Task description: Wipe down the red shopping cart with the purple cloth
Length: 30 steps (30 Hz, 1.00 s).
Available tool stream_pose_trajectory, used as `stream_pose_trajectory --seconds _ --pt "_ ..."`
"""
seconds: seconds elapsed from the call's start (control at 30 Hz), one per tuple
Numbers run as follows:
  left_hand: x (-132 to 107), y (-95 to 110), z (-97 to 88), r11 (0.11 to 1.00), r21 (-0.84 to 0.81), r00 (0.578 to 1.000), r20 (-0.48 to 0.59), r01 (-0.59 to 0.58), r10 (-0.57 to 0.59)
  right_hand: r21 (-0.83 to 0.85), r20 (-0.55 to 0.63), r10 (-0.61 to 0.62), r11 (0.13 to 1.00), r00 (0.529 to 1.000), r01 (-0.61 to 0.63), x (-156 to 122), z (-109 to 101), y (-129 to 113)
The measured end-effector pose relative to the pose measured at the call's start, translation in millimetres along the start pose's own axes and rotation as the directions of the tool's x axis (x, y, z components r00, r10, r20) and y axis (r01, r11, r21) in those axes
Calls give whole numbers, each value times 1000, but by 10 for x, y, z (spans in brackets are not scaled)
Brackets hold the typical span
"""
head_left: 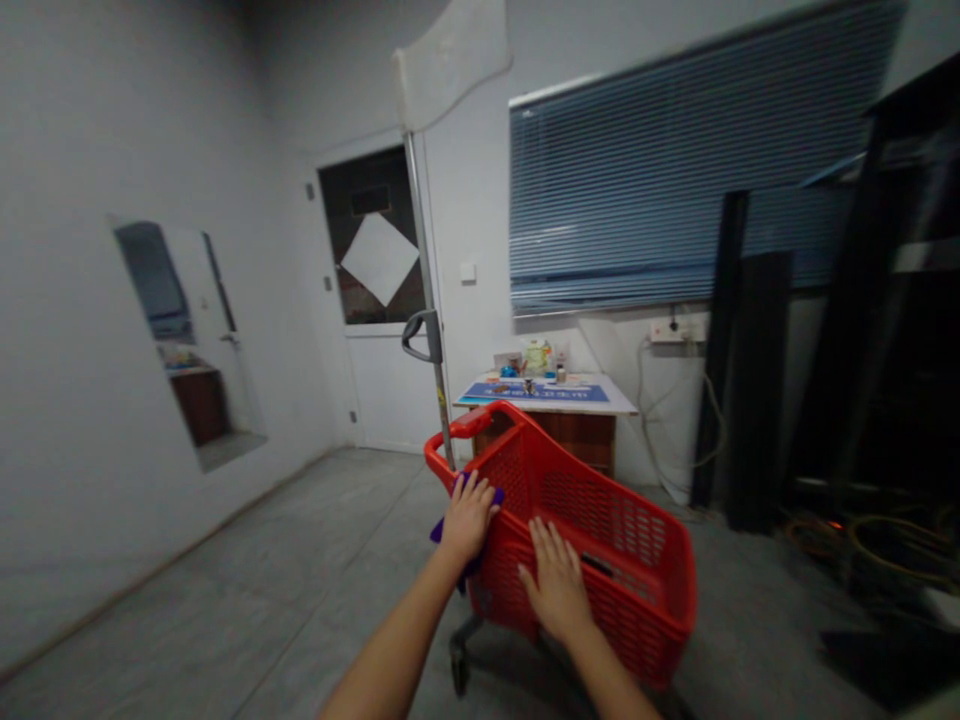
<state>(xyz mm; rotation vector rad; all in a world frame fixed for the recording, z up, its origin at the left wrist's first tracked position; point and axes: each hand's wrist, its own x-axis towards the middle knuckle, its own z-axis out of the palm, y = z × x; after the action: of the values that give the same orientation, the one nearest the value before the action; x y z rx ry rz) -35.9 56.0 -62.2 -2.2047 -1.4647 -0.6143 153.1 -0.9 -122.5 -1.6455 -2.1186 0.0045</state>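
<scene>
My left hand point(468, 517) presses a purple cloth point(489, 494) against the red cart point(600, 500) at lower centre of the frame. My right hand point(556, 580) lies flat, fingers spread, on its side wall.

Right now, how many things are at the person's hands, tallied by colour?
Red: 1, the wheeled basket cart, with the right hand flat on its side.
Purple: 1, the cloth, under the left hand at the cart's rim.
Grey and white: 1, the pole with a white head, rising by the rim.
Total: 3
</scene>
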Motion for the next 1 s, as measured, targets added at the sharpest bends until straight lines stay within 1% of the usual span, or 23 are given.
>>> stream_pose_trajectory --seconds 0.13,0.2,0.27,0.33,0.4,0.5,0.53,0.6,0.7,0.8,0.9,1.0 --pt "2 84 -4 990 -24 989 47 -138 139 -2 -14 -19 1000 1000 19 -1 7 17" --pt "23 63 -38 993 -8 991 54 -121 121 -3 1 -18 1000 1000 18 -5 -7 21" --pt "35 29 -56 998 3 997 47 -56 55 0 10 -16 1000 1000 16 -8 -14 19" --pt "27 26 -36 1000 1 999 34 -9 9 4 4 -21 1000 1000 21 -6 0 13" --pt "4 75 11 1000 -12 999 32 -26 27 4 -7 -25 1000 1000 25 4 29 7" --pt "-27 194 70 994 -42 992 68 -102 105 7 -7 -30 1000 1000 30 17 60 15" --pt "-32 230 77 994 -47 991 76 -103 107 11 -2 -33 999 999 33 15 58 27" --pt "-36 280 79 996 -53 995 72 -71 75 15 6 -16 1000 1000 15 -10 36 70" --pt "-47 330 96 997 -71 999 32 -24 26 -5 7 48 999 999 -48 -99 -22 168" --pt "-78 413 151 996 -91 1000 6 -6 7 -33 31 55 998 998 -54 -193 -71 243" --pt "-116 523 193 994 -109 1000 13 -19 21 -40 51 64 997 997 -62 -235 -87 262" --pt "-128 560 178 993 -106 998 27 -59 62 -40 33 60 997 998 -59 -235 -73 258"
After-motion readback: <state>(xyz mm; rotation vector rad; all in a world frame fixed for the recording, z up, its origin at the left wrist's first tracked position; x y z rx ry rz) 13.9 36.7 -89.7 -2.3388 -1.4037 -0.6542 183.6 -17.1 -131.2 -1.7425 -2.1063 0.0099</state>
